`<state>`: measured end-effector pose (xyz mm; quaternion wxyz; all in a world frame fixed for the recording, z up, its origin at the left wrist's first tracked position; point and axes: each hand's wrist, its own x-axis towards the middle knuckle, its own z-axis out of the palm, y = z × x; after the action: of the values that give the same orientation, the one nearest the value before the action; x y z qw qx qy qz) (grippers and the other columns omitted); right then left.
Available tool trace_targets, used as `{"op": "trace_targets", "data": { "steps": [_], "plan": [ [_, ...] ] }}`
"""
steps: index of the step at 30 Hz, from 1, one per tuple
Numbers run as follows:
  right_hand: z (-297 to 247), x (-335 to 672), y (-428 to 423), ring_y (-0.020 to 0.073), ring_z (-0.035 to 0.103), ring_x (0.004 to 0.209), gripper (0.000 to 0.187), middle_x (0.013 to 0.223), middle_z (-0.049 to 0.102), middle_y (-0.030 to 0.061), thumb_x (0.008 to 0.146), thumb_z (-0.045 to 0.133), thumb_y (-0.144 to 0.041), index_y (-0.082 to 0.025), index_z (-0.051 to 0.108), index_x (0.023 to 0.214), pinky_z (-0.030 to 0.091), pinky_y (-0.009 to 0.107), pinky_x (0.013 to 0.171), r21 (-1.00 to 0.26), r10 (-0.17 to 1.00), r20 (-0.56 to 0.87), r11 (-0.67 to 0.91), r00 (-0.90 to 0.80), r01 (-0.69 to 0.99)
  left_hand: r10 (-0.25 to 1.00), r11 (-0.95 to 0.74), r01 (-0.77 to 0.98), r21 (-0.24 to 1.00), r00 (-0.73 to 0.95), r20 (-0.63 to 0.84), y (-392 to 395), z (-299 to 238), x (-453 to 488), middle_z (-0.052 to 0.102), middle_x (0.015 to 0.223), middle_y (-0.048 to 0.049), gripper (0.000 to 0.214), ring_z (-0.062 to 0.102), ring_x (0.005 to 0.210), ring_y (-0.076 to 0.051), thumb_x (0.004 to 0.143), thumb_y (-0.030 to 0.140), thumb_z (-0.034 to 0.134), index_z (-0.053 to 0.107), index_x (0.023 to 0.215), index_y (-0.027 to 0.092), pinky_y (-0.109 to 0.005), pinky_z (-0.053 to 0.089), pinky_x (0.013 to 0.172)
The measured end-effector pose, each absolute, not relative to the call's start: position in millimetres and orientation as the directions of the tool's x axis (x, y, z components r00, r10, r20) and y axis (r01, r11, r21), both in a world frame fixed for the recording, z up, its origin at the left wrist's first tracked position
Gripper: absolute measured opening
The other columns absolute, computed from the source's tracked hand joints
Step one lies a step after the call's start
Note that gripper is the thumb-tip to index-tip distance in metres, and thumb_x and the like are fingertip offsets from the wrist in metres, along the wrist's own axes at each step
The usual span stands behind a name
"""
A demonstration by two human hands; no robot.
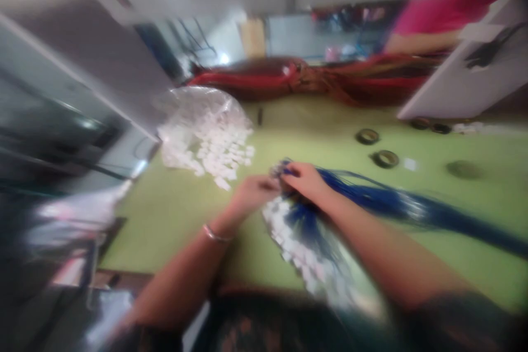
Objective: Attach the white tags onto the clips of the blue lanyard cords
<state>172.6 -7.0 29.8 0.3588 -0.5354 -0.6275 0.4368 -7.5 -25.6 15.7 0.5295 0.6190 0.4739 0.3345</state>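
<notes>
My left hand and my right hand meet over the green table, fingertips almost touching. The fingers of my right hand are pinched on the ends of blue wires, whose long bundle runs off to the right. Closed fingertips on my left hand press at the same spot; what they hold is too blurred to name. Below the hands, more blue wires end in a row of white connectors reaching toward my body. A clear plastic bag spills loose white connectors to the left.
Two tape rolls lie on the green tabletop at the right. Red and brown wire bundles stretch along the back. Grey panels stand at both sides. Behind, a person in a pink sleeve is partly visible.
</notes>
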Motion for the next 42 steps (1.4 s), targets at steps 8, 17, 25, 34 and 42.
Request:
{"op": "trace_targets", "data": {
  "steps": [8, 17, 25, 34, 42],
  "plan": [
    [31, 173, -9, 0.0124, 0.056, 0.065, 0.023, 0.072, 0.065, -0.0014, 0.059, 0.07, -0.031, -0.017, 0.063, 0.076, 0.044, 0.025, 0.062, -0.998, 0.965, -0.065, -0.059, -0.253, 0.03, 0.963, -0.268, 0.572, 0.775, 0.171, 0.208, -3, 29, -33, 0.072, 0.091, -0.0088, 0.019, 0.061, 0.088, -0.024, 0.084, 0.028, 0.058, 0.075, 0.088, 0.021, -0.037, 0.045, 0.085],
    [33, 168, -10, 0.0115, 0.051, 0.063, 0.019, 0.068, 0.061, -0.0006, 0.063, 0.065, -0.033, -0.015, 0.064, 0.072, 0.041, 0.025, 0.062, -0.968, 0.982, -0.064, -0.018, -0.178, 0.251, 0.952, -0.239, 0.937, 0.256, 0.174, 0.251, 34, 5, -34, 0.06, 0.087, -0.0156, 0.029, 0.055, 0.087, -0.029, 0.088, 0.018, 0.043, 0.071, 0.079, 0.014, -0.04, 0.041, 0.078],
    [30, 168, -10, 0.01, 0.045, 0.058, 0.015, 0.059, 0.053, -0.0041, 0.066, 0.063, -0.03, -0.017, 0.056, 0.064, 0.036, 0.023, 0.058, -0.935, 0.984, -0.004, 0.059, -0.177, 0.349, 0.96, -0.23, 0.868, 0.441, 0.128, 0.251, 32, 5, -42, 0.063, 0.086, -0.0117, 0.021, 0.057, 0.091, -0.028, 0.075, 0.018, 0.059, 0.073, 0.09, 0.017, -0.038, 0.043, 0.084],
    [30, 169, -12, 0.0113, 0.049, 0.064, 0.011, 0.065, 0.057, -0.0033, 0.066, 0.06, -0.027, -0.017, 0.056, 0.066, 0.039, 0.023, 0.062, -0.95, 0.985, 0.04, 0.09, -0.171, 0.297, 0.996, 0.077, 0.279, 0.957, 0.03, -0.089, 4, 15, -31, 0.069, 0.072, -0.0047, 0.03, 0.057, 0.059, -0.013, 0.07, 0.036, 0.075, 0.074, 0.092, 0.016, -0.026, 0.044, 0.057],
    [24, 169, -10, 0.0127, 0.054, 0.067, 0.012, 0.072, 0.065, 0.0001, 0.077, 0.06, -0.027, -0.015, 0.063, 0.074, 0.042, 0.024, 0.064, -0.922, 0.98, 0.126, 0.172, -0.153, 0.347, 0.945, 0.31, -0.291, 0.905, 0.199, -0.26, -13, 21, -8, 0.074, 0.09, -0.0094, 0.016, 0.065, 0.079, -0.014, 0.071, 0.024, 0.077, 0.076, 0.083, 0.013, -0.024, 0.052, 0.076]
  ]
}}
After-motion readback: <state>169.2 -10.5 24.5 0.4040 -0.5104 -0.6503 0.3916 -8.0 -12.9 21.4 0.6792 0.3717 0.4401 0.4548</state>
